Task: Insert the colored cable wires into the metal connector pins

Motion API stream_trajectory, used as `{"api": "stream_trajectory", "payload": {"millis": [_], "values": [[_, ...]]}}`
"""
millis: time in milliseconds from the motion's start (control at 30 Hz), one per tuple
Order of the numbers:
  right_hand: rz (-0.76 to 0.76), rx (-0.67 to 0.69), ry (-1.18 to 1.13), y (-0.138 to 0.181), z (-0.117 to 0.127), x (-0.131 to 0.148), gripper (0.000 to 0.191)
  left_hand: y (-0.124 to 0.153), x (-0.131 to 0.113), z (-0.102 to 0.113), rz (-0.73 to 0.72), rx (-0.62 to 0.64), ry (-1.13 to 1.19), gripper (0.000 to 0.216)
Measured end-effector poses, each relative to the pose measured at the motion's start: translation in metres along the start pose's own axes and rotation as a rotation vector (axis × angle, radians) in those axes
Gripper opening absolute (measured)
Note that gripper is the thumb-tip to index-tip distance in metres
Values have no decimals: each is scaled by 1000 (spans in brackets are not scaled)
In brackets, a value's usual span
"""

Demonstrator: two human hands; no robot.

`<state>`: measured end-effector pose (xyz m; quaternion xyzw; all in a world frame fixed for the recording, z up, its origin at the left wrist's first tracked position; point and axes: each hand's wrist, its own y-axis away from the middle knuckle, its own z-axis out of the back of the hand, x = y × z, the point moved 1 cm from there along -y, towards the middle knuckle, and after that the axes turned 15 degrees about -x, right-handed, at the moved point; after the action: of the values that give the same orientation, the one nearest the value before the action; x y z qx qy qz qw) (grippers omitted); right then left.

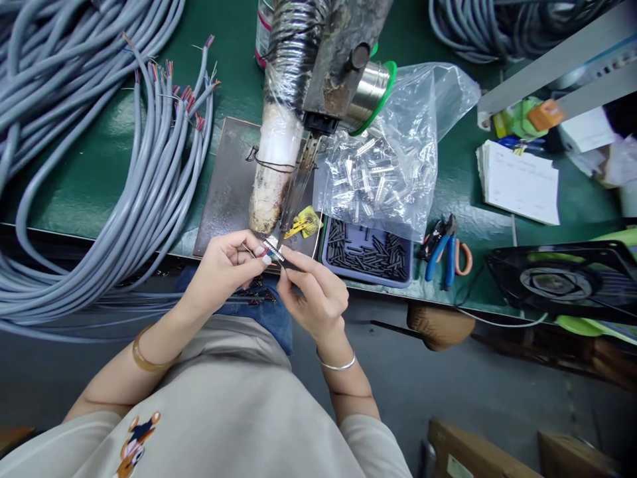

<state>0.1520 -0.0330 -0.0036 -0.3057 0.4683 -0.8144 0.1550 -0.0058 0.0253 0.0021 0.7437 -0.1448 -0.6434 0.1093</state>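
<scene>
My left hand (229,264) is closed in a pinch on thin coloured wires (267,252), right at a small multi-pin connector (273,249). My right hand (314,292) grips that connector from the other side between thumb and forefinger, with a dark strip showing at its fingertips. Both hands meet just below the tip of a soldering iron (300,182), which hangs from a metal bracket (331,79). A yellow sponge-like piece (309,222) lies right behind the fingers. The wire ends at the connector are partly hidden by my fingers.
A foil-wrapped duct (279,146) comes down beside the iron, near a solder spool (368,96). Grey cables (154,172) lie left. To the right are a bag of metal connectors (378,166), a purple tray (368,281) of black pieces, pliers (450,255) and a fan (557,282).
</scene>
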Motion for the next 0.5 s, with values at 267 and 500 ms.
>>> {"api": "stream_trajectory", "payload": {"millis": [267, 500], "values": [[-254, -9, -93, 2, 0, 1, 21, 4, -1, 0, 14, -5, 25, 21], [-190, -14, -61, -1, -2, 3, 21, 8, -4, -3, -60, -77, -15, 22]]}}
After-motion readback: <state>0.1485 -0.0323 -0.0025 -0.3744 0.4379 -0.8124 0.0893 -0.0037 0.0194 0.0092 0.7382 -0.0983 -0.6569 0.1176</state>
